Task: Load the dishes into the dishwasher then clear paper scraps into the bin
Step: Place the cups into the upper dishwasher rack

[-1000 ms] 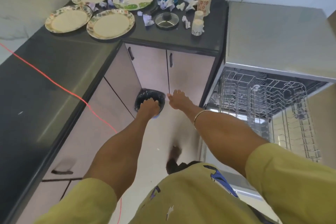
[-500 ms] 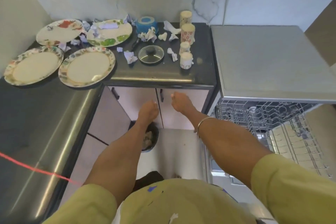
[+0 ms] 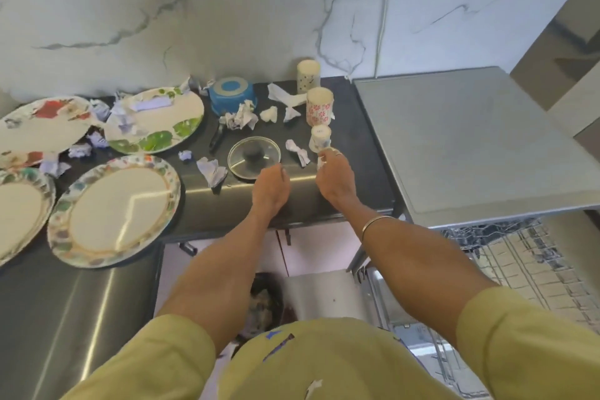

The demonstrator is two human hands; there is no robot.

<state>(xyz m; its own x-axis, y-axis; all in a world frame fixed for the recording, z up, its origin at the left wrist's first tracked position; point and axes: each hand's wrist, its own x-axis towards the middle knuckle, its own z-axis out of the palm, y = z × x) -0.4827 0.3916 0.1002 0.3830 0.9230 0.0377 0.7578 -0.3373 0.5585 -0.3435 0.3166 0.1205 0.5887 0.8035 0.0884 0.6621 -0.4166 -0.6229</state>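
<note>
The dishwasher [image 3: 470,140] stands at the right end of the counter [image 3: 324,198], its door down and its wire rack [image 3: 526,269] pulled out, with nothing I can make out in it. Down on the floor between the person's arms sits the bin [image 3: 264,305], dark-lined, with crumpled paper inside. Four patterned plates lie flat on the left of the counter: one nearest [image 3: 113,209], one cut by the left edge [image 3: 19,211], a leafy one [image 3: 156,122] with paper scraps [image 3: 143,107] on it, and a red-flowered one [image 3: 42,123] behind. More scraps [image 3: 238,117] lie loose among them. A blue bowl [image 3: 231,92] sits upside down by the wall, a glass lid [image 3: 254,157] lies flat knob-up in front of it, and three cups stand in a row running from the wall towards the counter's edge: a dotted one [image 3: 308,72], a flowered one [image 3: 319,105] and a small one [image 3: 320,137].

The left hand [image 3: 271,187] hovers at the lid's near rim, fingers loosely curled, holding nothing. The right hand [image 3: 334,172] pinches something small and white [image 3: 320,163] just below the small cup; what it is I cannot tell.
</note>
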